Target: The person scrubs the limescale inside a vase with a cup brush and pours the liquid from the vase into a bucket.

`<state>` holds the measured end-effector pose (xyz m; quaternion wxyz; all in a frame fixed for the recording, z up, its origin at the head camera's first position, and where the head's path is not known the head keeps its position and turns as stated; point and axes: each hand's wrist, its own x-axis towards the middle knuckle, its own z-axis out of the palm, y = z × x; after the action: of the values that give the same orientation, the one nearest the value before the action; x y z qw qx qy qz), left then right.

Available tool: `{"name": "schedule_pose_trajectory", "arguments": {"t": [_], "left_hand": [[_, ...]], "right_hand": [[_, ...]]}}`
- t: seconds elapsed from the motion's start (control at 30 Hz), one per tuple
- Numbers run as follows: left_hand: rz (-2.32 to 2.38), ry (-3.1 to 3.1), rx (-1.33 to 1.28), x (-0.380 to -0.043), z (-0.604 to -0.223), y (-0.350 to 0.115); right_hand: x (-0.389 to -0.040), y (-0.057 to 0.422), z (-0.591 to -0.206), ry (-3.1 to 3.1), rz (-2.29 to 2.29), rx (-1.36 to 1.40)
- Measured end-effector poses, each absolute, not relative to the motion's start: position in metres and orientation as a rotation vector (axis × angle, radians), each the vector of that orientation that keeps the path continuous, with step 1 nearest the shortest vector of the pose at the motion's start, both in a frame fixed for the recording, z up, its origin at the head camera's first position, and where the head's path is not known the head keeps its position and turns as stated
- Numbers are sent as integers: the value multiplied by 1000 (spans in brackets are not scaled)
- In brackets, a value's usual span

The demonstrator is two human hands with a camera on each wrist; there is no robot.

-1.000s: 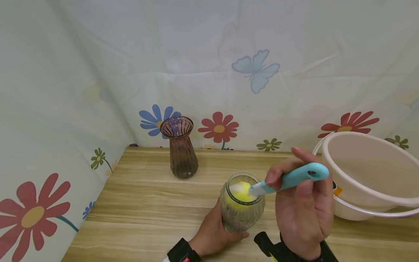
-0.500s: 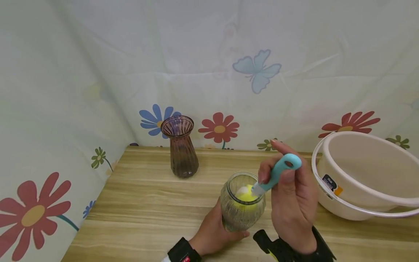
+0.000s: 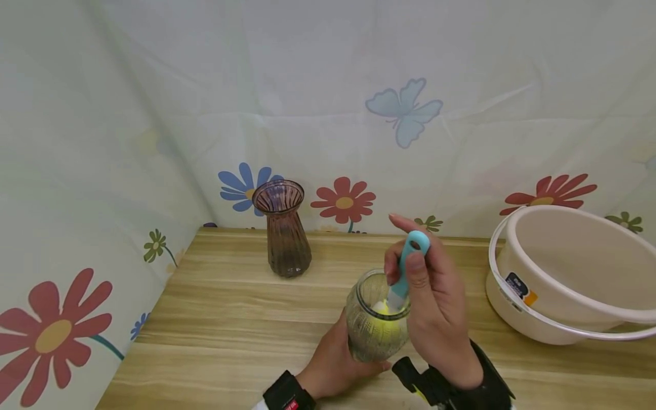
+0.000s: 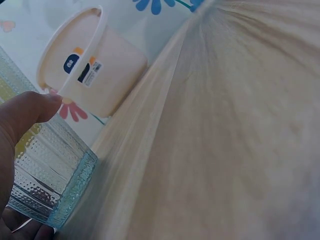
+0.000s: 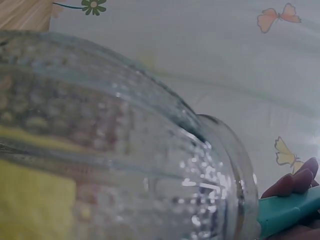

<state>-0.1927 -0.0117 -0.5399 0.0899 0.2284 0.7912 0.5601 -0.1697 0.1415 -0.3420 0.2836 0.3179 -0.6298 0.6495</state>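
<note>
Glass jar first: see-through, slightly greenish, round-bellied, ribbed and dotted all over, with a smooth thick rim. It's near the front of the wood tabletop, just right of centre in the head view; can't tell if its base touches the wood.

Going left to right: one brownish-purple fluted vase stands upright near the table's back edge, with a good stretch of wood between it and the jar. Then the left hand, wrapped around the jar's side. Next, one blue-handled brush — its yellow-and-white sponge head is down inside the jar — pinched by the right hand just above the rim. Far right, one cream bucket, a narrower strip of table separating it from that hand.
</note>
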Motion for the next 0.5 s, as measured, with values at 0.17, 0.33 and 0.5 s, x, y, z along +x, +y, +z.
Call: {"name": "schedule_pose_trajectory", "arguments": {"t": [0.17,0.33,0.5], "left_hand": [[1672,2326,673,-194,-541,-12],[1681,2318,685,-194,-541,-12],[1687,2328,715,-194,-541,-12]], "right_hand": [[-172,141,-344,-1793,1734,802],[-174,142,-348,-1981,1700,725],[-178,144,-352,-2163,1683,709]]}}
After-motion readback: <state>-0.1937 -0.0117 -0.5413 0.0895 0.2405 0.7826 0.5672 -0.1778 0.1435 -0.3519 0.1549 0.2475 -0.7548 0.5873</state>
